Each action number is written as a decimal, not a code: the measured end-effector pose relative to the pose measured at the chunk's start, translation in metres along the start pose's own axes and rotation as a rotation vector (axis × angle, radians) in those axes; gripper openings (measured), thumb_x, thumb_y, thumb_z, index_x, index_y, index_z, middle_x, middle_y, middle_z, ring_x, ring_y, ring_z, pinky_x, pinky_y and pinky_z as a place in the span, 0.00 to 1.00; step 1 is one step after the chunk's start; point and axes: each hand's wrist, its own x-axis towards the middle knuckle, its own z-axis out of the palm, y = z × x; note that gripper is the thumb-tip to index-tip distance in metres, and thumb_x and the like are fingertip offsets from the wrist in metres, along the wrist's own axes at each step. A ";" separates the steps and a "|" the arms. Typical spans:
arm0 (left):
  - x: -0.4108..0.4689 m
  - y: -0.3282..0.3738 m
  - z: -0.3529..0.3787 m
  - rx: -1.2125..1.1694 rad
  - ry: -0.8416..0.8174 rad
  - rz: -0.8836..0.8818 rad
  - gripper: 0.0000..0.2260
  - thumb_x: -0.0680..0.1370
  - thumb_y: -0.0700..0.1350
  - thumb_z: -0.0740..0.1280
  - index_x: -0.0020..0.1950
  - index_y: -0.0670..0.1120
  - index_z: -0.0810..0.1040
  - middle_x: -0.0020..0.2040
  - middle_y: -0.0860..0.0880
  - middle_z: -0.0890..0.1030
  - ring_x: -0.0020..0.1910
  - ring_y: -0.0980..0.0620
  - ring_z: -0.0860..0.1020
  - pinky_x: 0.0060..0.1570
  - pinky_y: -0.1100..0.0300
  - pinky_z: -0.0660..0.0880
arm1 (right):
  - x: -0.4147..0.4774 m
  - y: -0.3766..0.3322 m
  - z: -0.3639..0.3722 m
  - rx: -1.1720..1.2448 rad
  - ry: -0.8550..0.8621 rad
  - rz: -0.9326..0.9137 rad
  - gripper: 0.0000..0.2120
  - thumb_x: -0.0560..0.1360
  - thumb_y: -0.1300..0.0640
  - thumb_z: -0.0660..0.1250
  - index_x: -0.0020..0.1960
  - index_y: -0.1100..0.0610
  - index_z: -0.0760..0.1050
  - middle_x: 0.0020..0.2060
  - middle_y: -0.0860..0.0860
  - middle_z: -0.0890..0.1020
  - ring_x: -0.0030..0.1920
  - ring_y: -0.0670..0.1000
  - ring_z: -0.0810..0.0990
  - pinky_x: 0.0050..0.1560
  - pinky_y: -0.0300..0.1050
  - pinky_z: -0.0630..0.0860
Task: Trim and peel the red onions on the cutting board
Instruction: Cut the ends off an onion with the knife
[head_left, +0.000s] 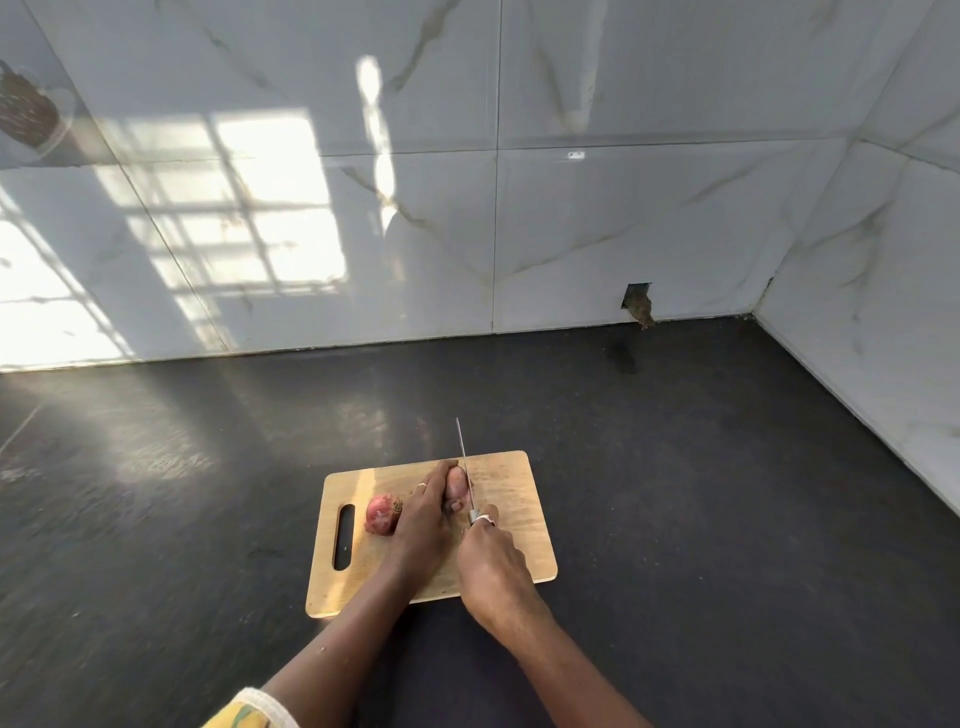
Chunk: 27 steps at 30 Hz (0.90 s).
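A wooden cutting board (514, 551) with a slot handle at its left lies on the dark counter. My left hand (423, 525) presses a red onion (457, 482) down near the board's middle, fingers curled over it. My right hand (491, 564) grips a knife (464, 462) by its handle; the thin blade points away from me and rests against the right side of that onion. A second red onion (382, 514), still in its skin, lies on the board just left of my left hand.
The dark counter (727, 493) stretches around the board on all sides. White marble-look tiled walls (571, 234) close it at the back and right, meeting in a corner at far right. A small hole in the wall (638, 304) sits just above the counter.
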 end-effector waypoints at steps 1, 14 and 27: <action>0.000 0.000 0.000 0.003 -0.003 0.001 0.20 0.76 0.39 0.64 0.67 0.46 0.67 0.57 0.53 0.73 0.53 0.59 0.68 0.51 0.72 0.61 | 0.000 0.000 0.000 0.001 -0.001 0.002 0.19 0.79 0.65 0.46 0.68 0.56 0.58 0.58 0.56 0.76 0.56 0.57 0.77 0.54 0.50 0.75; 0.007 -0.004 0.003 0.020 -0.023 -0.049 0.21 0.77 0.41 0.63 0.70 0.45 0.64 0.63 0.46 0.73 0.63 0.47 0.71 0.54 0.70 0.60 | 0.011 -0.010 -0.015 0.060 -0.030 0.035 0.17 0.79 0.62 0.44 0.66 0.56 0.61 0.61 0.57 0.75 0.60 0.59 0.74 0.57 0.52 0.71; 0.010 -0.003 0.002 0.009 0.011 -0.040 0.18 0.76 0.38 0.62 0.66 0.44 0.68 0.59 0.44 0.77 0.58 0.46 0.74 0.48 0.67 0.61 | 0.024 -0.017 -0.018 0.078 -0.059 0.041 0.17 0.79 0.62 0.44 0.64 0.57 0.63 0.59 0.57 0.76 0.57 0.60 0.75 0.54 0.54 0.76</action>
